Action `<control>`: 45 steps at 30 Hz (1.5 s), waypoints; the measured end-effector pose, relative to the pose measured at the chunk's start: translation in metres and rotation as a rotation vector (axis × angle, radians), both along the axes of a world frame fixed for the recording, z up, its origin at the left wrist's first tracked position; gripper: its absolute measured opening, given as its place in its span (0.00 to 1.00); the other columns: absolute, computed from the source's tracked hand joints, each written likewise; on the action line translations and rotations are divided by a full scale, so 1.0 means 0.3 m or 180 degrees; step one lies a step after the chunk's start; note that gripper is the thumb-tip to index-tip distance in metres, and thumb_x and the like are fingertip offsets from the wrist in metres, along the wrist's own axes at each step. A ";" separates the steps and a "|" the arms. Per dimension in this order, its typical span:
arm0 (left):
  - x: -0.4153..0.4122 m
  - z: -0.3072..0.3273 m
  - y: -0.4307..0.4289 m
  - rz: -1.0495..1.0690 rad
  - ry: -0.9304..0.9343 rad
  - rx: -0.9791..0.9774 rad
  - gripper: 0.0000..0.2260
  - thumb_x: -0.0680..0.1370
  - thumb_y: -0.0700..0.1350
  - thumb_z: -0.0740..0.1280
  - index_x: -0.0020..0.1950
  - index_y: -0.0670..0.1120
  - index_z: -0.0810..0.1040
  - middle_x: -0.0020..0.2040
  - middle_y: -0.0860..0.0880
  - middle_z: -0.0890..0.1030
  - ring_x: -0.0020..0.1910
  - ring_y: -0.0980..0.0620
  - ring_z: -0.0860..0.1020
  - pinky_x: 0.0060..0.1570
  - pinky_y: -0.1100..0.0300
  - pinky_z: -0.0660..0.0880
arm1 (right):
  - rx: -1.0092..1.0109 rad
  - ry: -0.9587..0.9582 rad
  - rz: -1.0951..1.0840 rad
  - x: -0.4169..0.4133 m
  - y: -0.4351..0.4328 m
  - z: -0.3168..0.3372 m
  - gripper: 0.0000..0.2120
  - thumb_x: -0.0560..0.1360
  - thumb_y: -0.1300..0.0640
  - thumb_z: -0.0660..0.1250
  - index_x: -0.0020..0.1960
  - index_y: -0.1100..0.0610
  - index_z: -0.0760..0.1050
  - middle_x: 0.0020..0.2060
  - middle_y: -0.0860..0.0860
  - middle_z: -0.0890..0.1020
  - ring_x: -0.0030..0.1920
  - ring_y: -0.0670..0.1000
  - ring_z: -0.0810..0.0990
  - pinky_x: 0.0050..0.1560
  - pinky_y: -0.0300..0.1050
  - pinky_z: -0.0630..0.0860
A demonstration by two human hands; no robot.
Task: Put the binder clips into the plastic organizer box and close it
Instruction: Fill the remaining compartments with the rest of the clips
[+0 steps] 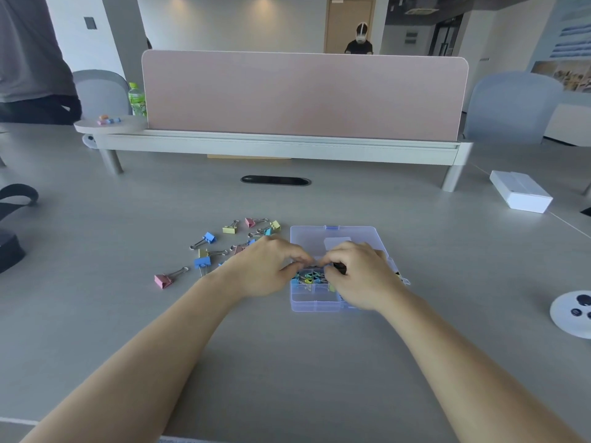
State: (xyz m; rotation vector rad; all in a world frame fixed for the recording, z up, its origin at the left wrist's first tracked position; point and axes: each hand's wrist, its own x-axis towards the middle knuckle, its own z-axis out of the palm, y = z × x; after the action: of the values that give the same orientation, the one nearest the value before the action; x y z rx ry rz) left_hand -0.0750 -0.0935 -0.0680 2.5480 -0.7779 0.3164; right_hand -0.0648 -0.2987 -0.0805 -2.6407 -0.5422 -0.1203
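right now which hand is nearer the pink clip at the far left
Left. The left hand is just right of the pink clip; the right hand is farther right, over the box.

The left hand (267, 270) and right hand (358, 276) cover the middle of the clear plastic organizer box (315, 302), so whatever their fingertips pinch cannot be told. Small coloured binder clips (308, 278) in its compartments are too tiny to count. Several pastel binder clips (238, 249) on the grey bench (287, 362) lie partly behind the left hand.
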 end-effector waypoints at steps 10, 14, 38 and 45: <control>0.011 0.021 -0.003 0.0091 0.0260 0.0446 0.15 0.75 0.44 0.60 0.54 0.57 0.82 0.36 0.60 0.77 0.41 0.55 0.77 0.44 0.54 0.76 | -0.0253 0.0045 0.0079 0.001 0.001 0.005 0.18 0.76 0.52 0.54 0.56 0.38 0.79 0.42 0.41 0.72 0.54 0.52 0.70 0.59 0.51 0.65; 0.011 0.009 0.006 0.0050 0.0251 0.0315 0.14 0.78 0.43 0.60 0.55 0.57 0.82 0.44 0.59 0.82 0.45 0.56 0.79 0.47 0.55 0.76 | -0.0177 -0.0024 0.0026 -0.008 0.001 0.001 0.16 0.76 0.52 0.56 0.52 0.39 0.80 0.45 0.41 0.74 0.54 0.52 0.71 0.59 0.51 0.65; 0.142 -0.001 0.270 0.2295 0.0387 0.0499 0.06 0.77 0.50 0.65 0.50 0.53 0.81 0.49 0.48 0.82 0.46 0.43 0.78 0.47 0.55 0.75 | -0.0079 0.0017 -0.0058 -0.017 0.002 0.015 0.14 0.78 0.50 0.57 0.59 0.41 0.76 0.50 0.41 0.74 0.57 0.50 0.70 0.64 0.51 0.62; 0.073 0.064 0.166 0.1892 0.0032 -0.0639 0.15 0.72 0.42 0.69 0.58 0.51 0.78 0.52 0.51 0.81 0.49 0.49 0.78 0.47 0.59 0.76 | 0.0109 -0.0028 -0.0099 -0.026 0.004 0.021 0.13 0.78 0.52 0.58 0.57 0.45 0.78 0.46 0.41 0.77 0.56 0.51 0.74 0.63 0.52 0.66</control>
State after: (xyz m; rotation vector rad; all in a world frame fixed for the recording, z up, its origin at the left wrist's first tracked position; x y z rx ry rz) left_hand -0.0530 -0.0438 -0.0487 2.5272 0.0384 0.5349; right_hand -0.0725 -0.2975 -0.0742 -2.6172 -0.4978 -0.1496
